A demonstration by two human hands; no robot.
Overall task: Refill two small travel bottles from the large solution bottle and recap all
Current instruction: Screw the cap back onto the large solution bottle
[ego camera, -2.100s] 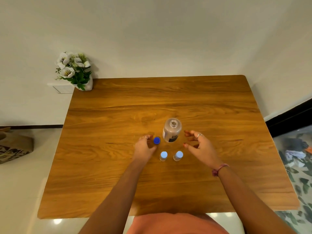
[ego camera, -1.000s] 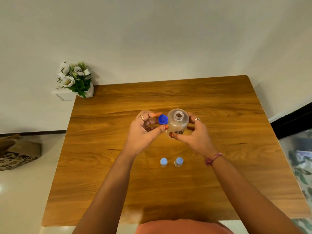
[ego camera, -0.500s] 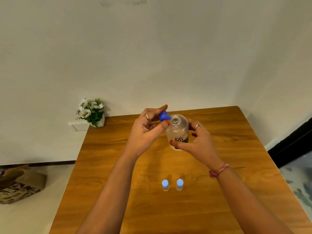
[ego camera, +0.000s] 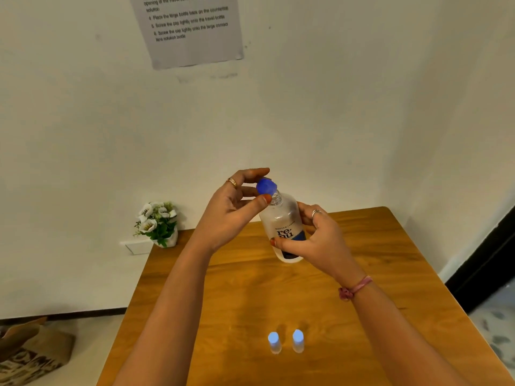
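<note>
My right hand [ego camera: 315, 240] grips the large translucent solution bottle [ego camera: 282, 224] around its lower body and holds it up above the wooden table [ego camera: 376, 274], tilted slightly left. My left hand [ego camera: 228, 213] pinches the dark blue cap [ego camera: 266, 185] between thumb and fingers, right at the bottle's threaded neck and tipped to one side of it. Two small clear travel bottles, the left one [ego camera: 274, 342] and the right one [ego camera: 298, 341], stand side by side on the table near me, each wearing a light blue cap.
A small white pot of white flowers [ego camera: 158, 222] stands on a ledge by the table's far left corner. A printed instruction sheet [ego camera: 192, 29] hangs on the wall. A brown paper bag [ego camera: 28, 352] lies on the floor at the left.
Both hands lifted the cap and the large bottle off the table and brought them together. My view has tilted up, so the travel bottles now sit lower in the frame.
</note>
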